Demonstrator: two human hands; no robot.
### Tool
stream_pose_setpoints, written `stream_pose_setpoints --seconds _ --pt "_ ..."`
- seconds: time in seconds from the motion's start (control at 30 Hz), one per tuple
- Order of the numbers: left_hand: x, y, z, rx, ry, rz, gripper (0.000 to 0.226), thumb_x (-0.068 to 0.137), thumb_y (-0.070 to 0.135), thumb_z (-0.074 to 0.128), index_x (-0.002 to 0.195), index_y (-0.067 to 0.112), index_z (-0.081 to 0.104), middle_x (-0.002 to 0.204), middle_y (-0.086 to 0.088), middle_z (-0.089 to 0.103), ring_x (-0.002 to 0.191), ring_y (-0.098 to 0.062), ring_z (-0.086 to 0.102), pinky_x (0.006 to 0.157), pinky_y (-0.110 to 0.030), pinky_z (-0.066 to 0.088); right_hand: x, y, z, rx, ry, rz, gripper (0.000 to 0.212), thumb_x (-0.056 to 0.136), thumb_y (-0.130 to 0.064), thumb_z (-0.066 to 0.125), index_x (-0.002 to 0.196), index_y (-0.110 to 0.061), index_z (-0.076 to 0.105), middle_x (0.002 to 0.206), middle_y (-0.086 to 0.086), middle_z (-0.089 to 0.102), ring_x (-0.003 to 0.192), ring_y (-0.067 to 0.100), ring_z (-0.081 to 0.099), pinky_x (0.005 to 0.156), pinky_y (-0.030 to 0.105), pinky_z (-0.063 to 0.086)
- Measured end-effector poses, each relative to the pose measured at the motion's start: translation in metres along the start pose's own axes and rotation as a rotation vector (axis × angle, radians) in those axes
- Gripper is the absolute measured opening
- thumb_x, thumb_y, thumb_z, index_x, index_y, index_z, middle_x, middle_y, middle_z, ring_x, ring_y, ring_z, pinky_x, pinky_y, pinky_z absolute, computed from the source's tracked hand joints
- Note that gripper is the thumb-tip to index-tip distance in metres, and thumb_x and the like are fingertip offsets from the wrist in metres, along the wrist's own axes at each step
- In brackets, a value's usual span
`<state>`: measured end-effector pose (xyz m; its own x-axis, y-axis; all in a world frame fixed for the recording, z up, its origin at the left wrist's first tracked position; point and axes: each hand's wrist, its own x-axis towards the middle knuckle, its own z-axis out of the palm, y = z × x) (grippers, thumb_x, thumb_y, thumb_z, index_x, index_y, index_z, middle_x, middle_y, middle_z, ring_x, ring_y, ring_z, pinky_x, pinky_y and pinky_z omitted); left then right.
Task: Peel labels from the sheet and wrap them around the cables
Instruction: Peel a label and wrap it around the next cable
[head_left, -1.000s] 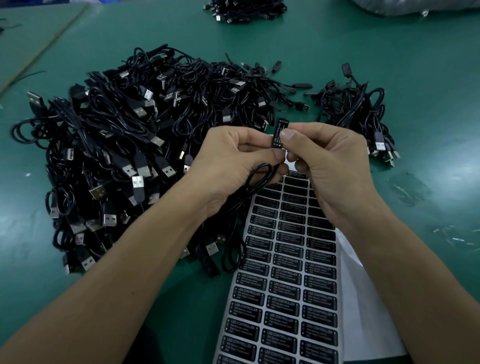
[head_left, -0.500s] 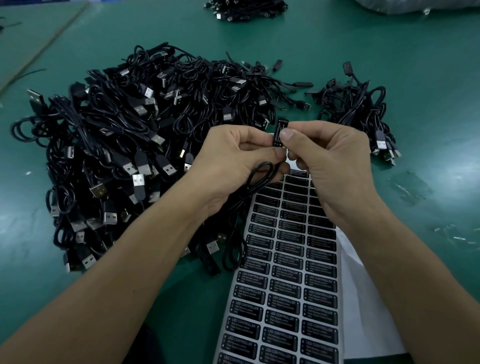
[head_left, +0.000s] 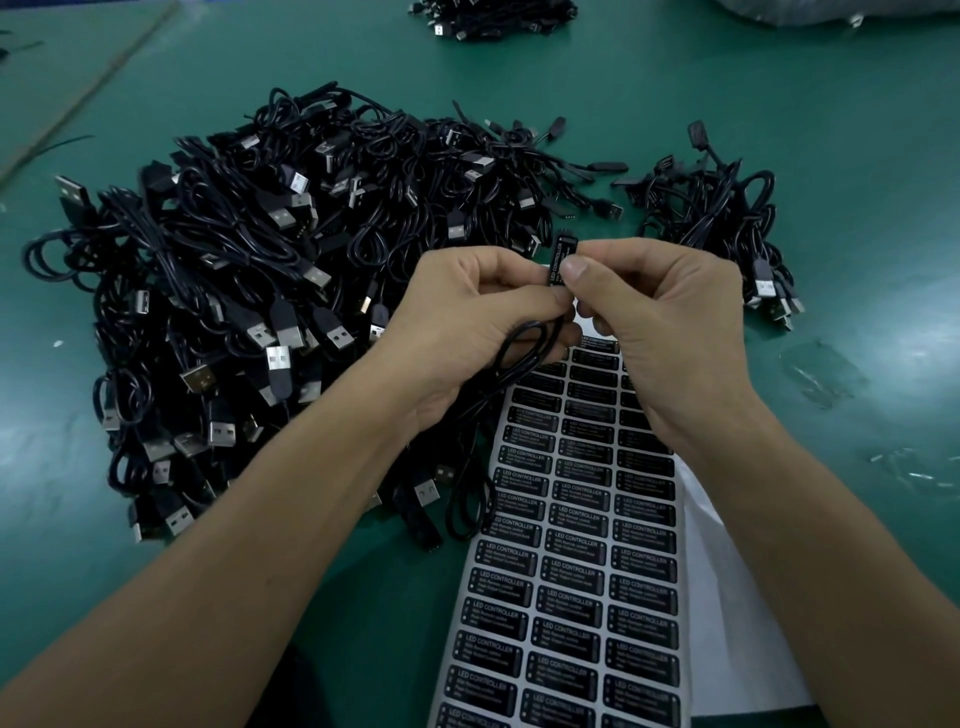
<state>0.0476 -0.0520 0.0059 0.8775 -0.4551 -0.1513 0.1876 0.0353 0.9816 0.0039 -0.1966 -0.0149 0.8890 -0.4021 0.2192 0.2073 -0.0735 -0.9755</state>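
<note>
In the head view, the centre of the frame holds both hands, raised together above a green table (head_left: 857, 130). The left hand (head_left: 467, 322) has its fingers (head_left: 498, 270) curled in, and they grip a black cable (head_left: 514, 353) by its small controller block (head_left: 560, 244), which stands nearly upright between the two hands. The right hand (head_left: 670, 332) pinches the same block from the other side – thumb tip in front, forefinger behind – pressing a black label (head_left: 555, 267) printed "LED CONTROLLER" against it. How far the label goes round the block we cannot tell. The cable loops out under the left palm and hangs down to the table, its lower loop lying just beside the left edge of the label sheet (head_left: 571, 571).

That sheet runs from below the hands to the bottom edge of the frame, three columns of black labels, with white backing paper (head_left: 727, 597) under its right side. A large pile of cables (head_left: 260, 291) – black leads with silver USB plugs – fills the left and centre, partly hidden behind the left hand. A smaller bundle (head_left: 727, 218) lies to the right of the hands, and another heap (head_left: 493, 18) sits at the top edge. Scraps of clear film (head_left: 821, 374) lie on the table at the right.
</note>
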Motion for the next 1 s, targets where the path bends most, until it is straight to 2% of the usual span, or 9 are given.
stream_pose_setpoints --seconds 0.13,0.33,0.53,0.77,1.0 --pt "-0.0005 0.0003 0.0003 -0.007 0.006 -0.008 0.011 0.086 0.003 0.074 0.093 -0.002 0.069 0.085 -0.023 0.075 0.075 -0.029 0.075 0.066 -0.031 0.062 -0.0005 0.0008 0.0006 -0.013 0.001 -0.018 0.008 0.087 -0.009 0.076 0.087 -0.018 0.075 0.067 -0.01 0.072 0.061 -0.001 0.063 0.061 0.012 0.049" --pt "-0.0007 -0.0004 0.0018 -0.022 -0.004 -0.017 0.007 0.087 0.0 0.071 0.093 -0.003 0.067 0.074 -0.015 0.074 0.069 -0.023 0.074 0.063 -0.028 0.061 -0.0015 0.0002 0.0 -0.052 0.007 -0.049 0.009 0.085 -0.011 0.078 0.085 -0.02 0.077 0.07 -0.007 0.074 0.065 0.004 0.067 0.064 0.018 0.052" --pt "-0.0006 0.0 0.0021 -0.009 -0.008 -0.013 0.008 0.087 -0.002 0.071 0.093 -0.005 0.068 0.075 -0.016 0.074 0.069 -0.023 0.074 0.063 -0.028 0.061 -0.0003 0.0009 -0.0012 -0.09 0.017 -0.053 0.007 0.085 -0.012 0.079 0.087 -0.019 0.078 0.073 -0.006 0.075 0.068 0.006 0.068 0.067 0.021 0.054" --pt "-0.0003 -0.0006 0.0022 0.0 -0.011 -0.015 0.005 0.085 -0.002 0.073 0.088 -0.002 0.069 0.074 -0.019 0.074 0.066 -0.023 0.073 0.061 -0.027 0.06 0.0003 0.0005 -0.0016 -0.059 0.017 -0.024 0.007 0.086 -0.013 0.077 0.085 -0.019 0.076 0.063 -0.012 0.07 0.058 -0.001 0.061 0.058 0.012 0.047" --pt "0.0004 -0.0022 0.0026 -0.008 -0.01 -0.014 0.006 0.085 -0.002 0.072 0.09 -0.003 0.069 0.073 -0.019 0.074 0.064 -0.021 0.073 0.059 -0.025 0.058 0.0001 -0.0015 -0.0021 -0.036 0.009 0.003 0.005 0.087 -0.01 0.076 0.086 -0.016 0.075 0.061 -0.012 0.069 0.057 -0.002 0.06 0.056 0.011 0.046"
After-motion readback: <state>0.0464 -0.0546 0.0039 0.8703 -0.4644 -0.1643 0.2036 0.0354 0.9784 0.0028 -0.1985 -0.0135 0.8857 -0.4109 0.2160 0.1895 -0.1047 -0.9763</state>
